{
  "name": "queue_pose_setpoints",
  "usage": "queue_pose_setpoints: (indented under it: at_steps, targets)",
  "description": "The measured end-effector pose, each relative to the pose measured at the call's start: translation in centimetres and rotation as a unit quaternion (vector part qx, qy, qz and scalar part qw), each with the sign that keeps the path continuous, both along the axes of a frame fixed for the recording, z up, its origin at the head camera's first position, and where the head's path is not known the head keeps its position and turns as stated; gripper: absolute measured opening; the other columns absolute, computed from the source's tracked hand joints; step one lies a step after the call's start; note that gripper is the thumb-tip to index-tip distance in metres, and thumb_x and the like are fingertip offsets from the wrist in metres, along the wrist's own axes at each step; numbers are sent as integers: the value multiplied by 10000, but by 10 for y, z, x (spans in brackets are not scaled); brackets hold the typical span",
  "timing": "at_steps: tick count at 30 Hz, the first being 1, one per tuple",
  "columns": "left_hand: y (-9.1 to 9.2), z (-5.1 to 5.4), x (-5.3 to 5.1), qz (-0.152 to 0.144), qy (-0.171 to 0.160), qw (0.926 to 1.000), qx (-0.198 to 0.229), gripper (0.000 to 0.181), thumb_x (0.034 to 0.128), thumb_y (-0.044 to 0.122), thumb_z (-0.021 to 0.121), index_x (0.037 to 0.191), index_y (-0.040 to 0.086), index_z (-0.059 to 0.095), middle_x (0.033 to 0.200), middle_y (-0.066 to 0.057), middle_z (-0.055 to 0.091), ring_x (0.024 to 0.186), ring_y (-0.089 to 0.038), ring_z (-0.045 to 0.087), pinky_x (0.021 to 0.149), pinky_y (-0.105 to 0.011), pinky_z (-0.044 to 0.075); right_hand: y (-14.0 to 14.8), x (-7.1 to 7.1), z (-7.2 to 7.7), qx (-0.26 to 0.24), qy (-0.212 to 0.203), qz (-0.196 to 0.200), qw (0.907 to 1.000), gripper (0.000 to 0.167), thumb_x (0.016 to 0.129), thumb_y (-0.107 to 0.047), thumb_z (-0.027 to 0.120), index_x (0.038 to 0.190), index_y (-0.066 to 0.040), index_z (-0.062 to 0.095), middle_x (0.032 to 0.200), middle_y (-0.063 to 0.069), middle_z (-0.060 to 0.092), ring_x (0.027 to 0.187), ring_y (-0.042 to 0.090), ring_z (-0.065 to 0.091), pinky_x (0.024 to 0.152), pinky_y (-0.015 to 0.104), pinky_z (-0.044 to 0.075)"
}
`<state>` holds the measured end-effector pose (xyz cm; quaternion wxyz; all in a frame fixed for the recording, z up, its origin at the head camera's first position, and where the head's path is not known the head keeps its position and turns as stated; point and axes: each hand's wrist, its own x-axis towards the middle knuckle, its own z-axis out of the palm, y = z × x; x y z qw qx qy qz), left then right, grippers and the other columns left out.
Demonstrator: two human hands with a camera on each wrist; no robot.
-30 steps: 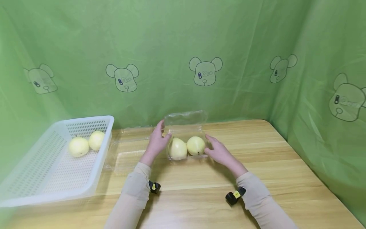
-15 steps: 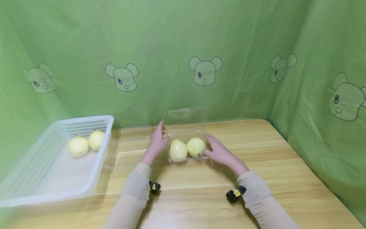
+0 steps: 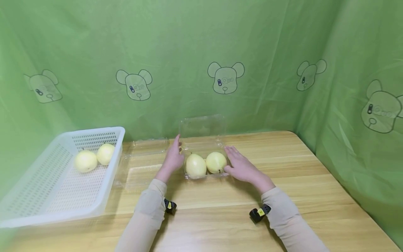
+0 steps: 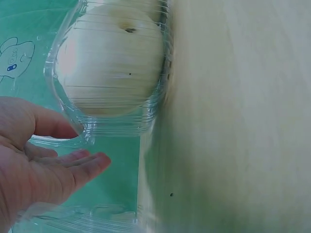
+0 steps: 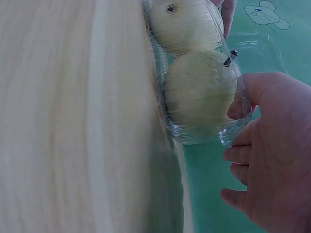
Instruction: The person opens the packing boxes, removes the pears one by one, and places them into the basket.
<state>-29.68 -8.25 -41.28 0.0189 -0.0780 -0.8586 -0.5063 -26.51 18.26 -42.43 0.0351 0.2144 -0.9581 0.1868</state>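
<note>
A clear plastic clamshell box (image 3: 207, 175) stands on the table with its lid (image 3: 203, 126) raised at the back. Two pale yellow pears lie in it side by side, the left pear (image 3: 196, 166) and the right pear (image 3: 216, 162). At the box's left end is my left hand (image 3: 174, 157), fingers extended; in the left wrist view its thumb (image 4: 56, 125) meets the box corner, the fingers spread apart from it. My right hand (image 3: 240, 166) pinches the right end, thumb (image 5: 245, 99) over the rim and fingers by the outer wall.
A white perforated basket (image 3: 105, 189) with two more pears (image 3: 86, 161) stands on the left. Between it and my left hand lies another clear clamshell box (image 3: 140, 164), open. A green curtain (image 3: 182, 45) hangs close behind the wooden table (image 3: 214, 220).
The box's lid has swung farther back and its front edge has come slightly nearer. My left hand has shifted a little to the left; the right hand has hardly moved.
</note>
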Motion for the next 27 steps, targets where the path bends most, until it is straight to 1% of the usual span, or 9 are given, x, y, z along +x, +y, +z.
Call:
queue_pose_setpoints:
  at_steps: [6,11,19,23,27]
  targets:
    - [0,-2,0,-22,-33,10000,-43,859,853,-143,467,1568,96,54,1543,-231,329,1373,-410,415,1125,-483,389,-1,2,1,196,-58,-32,9998,752,931,-292,479,1515,69,171,1606,222,155,1489,433,123,1208,571,172]
    - [-1,-4,-1,-46,-31,9999,-107,847,864,-123,477,1565,79,47,1549,-230,321,1369,-410,420,1115,-478,402,-2,3,-1,319,-46,-30,9995,736,945,-286,444,1516,73,148,1610,222,132,1489,435,112,1210,569,169]
    - [0,-4,-1,-55,-89,9997,-213,830,883,-104,481,1566,79,44,1556,-218,318,1373,-395,420,1113,-464,412,-2,2,-3,326,-153,-33,9993,737,960,-300,423,1527,52,111,1621,198,94,1502,412,82,1222,550,148]
    - [0,-3,0,-47,-95,9995,-301,827,889,-96,488,1565,73,43,1550,-216,330,1366,-391,431,1118,-462,406,-2,3,-3,342,-102,-9,9994,730,961,-285,423,1522,66,115,1617,211,95,1497,424,87,1220,553,149]
    - [-1,-2,0,-70,-66,9991,-413,831,874,-106,484,1560,48,41,1537,-228,348,1352,-400,443,1123,-477,395,-2,5,-1,359,-110,0,9993,730,958,-279,424,1519,74,119,1613,223,95,1493,434,91,1217,561,150]
